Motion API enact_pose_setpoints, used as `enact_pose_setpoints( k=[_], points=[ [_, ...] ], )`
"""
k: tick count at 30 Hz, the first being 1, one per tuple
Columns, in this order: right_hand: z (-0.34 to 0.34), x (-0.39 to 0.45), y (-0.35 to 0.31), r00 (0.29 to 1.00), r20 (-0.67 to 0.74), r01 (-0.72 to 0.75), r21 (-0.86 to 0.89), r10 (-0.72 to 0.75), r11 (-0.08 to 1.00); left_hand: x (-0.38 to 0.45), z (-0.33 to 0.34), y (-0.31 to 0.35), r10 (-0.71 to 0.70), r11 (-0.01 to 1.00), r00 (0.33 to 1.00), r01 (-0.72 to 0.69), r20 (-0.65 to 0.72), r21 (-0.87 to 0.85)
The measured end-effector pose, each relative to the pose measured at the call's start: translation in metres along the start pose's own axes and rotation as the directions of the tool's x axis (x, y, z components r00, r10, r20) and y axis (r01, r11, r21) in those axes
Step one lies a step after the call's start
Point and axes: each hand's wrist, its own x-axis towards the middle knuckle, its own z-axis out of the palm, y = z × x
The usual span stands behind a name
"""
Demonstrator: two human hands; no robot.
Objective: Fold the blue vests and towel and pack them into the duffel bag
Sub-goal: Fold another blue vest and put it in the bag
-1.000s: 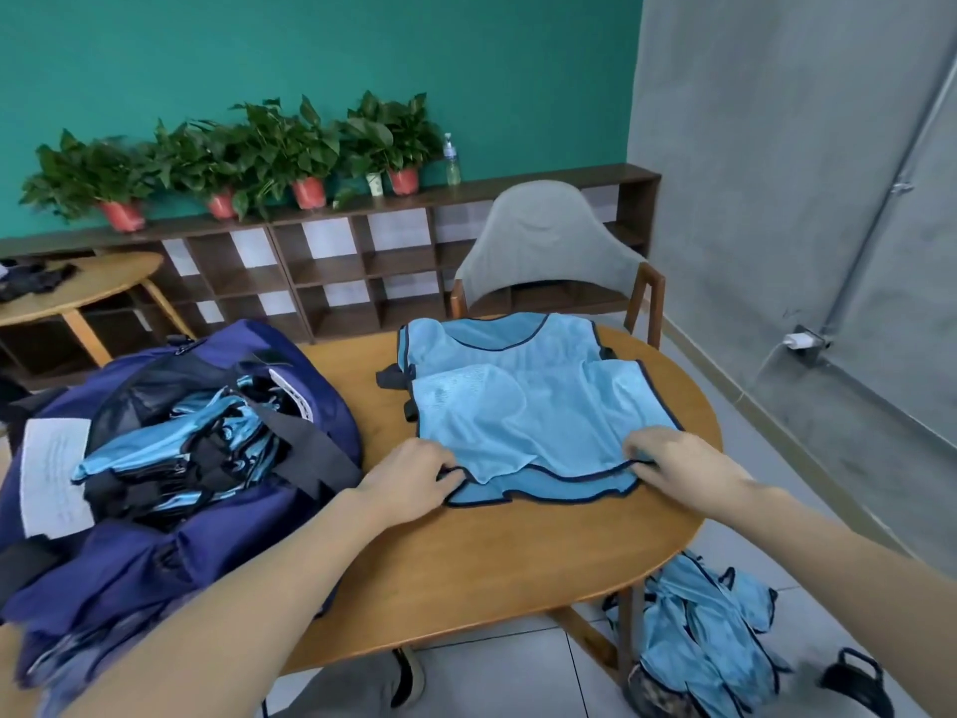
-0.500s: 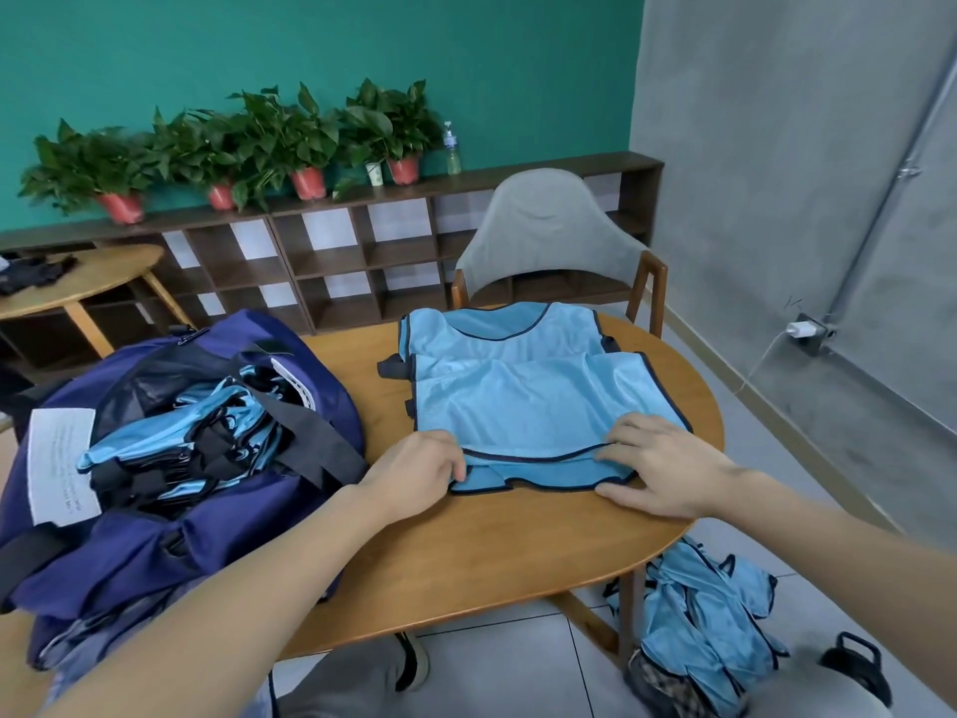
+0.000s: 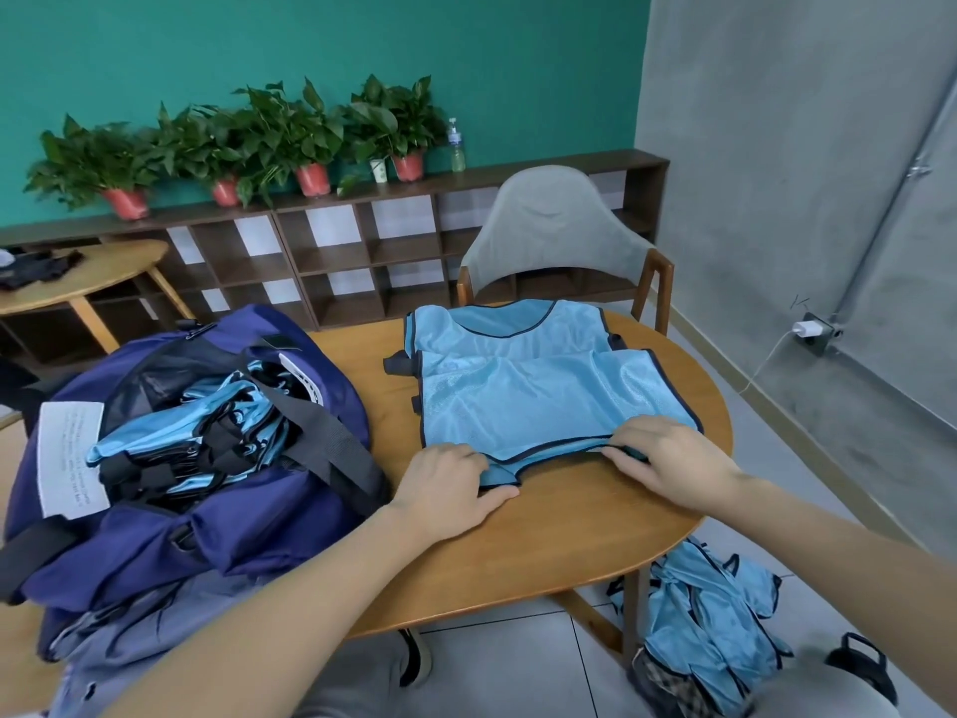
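Note:
A light blue mesh vest (image 3: 533,391) with dark trim lies on the round wooden table (image 3: 544,536), its lower part folded up over the chest. My left hand (image 3: 445,484) pinches the near left corner of its hem, thumb along the table. At the near right part of the hem, my right hand (image 3: 668,469) has its fingers curled around the dark trim. The purple duffel bag (image 3: 248,526) sits open on the left of the table. Several folded blue vests (image 3: 197,432) lie inside it.
A heap of unfolded blue vests (image 3: 709,629) hangs over a checked basket on the floor right of the table. A grey chair (image 3: 554,235) stands behind the table. A white label (image 3: 70,458) is on the bag, with grey cloth (image 3: 129,645) beneath it.
Both hands slid from lying on the folded flap to the vest's near hem and took hold of it. The flap now lies flatter.

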Motion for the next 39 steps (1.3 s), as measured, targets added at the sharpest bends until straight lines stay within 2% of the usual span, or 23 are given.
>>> enact_pose_setpoints(
  k=[7, 14, 24, 27, 30, 34, 39],
  points=[
    [-0.009, 0.007, -0.008, 0.983, -0.153, -0.086, 0.099, 0.101, 0.991, 0.0, -0.006, 0.019, -0.101, 0.991, 0.995, 0.098, 0.019, 0.095],
    [-0.011, 0.018, -0.013, 0.96, -0.159, -0.198, 0.19, 0.229, 0.962, 0.009, -0.02, 0.043, -0.253, 0.965, 0.967, 0.25, 0.035, 0.086],
    [-0.015, 0.014, -0.011, 0.972, -0.167, -0.15, 0.115, 0.168, 0.982, 0.025, -0.028, 0.057, -0.317, 0.949, 0.945, 0.316, 0.078, 0.027],
    [-0.019, 0.008, -0.004, 0.969, -0.204, -0.133, 0.045, 0.139, 0.99, 0.014, -0.021, 0.041, -0.311, 0.95, 0.95, 0.311, 0.003, 0.028],
    [-0.021, 0.005, 0.006, 0.969, -0.2, -0.166, -0.086, 0.147, 0.982, 0.009, -0.021, 0.016, -0.286, 0.957, 0.949, 0.275, -0.135, -0.096],
    [-0.028, 0.012, 0.015, 0.947, -0.221, -0.269, -0.158, 0.232, 0.95, 0.018, -0.041, -0.017, -0.277, 0.936, 0.9, 0.173, -0.337, -0.307],
    [-0.054, 0.032, 0.021, 0.921, -0.256, -0.341, -0.157, 0.295, 0.927, 0.036, -0.082, -0.046, -0.272, 0.923, 0.839, 0.09, -0.471, -0.373]
  ],
)
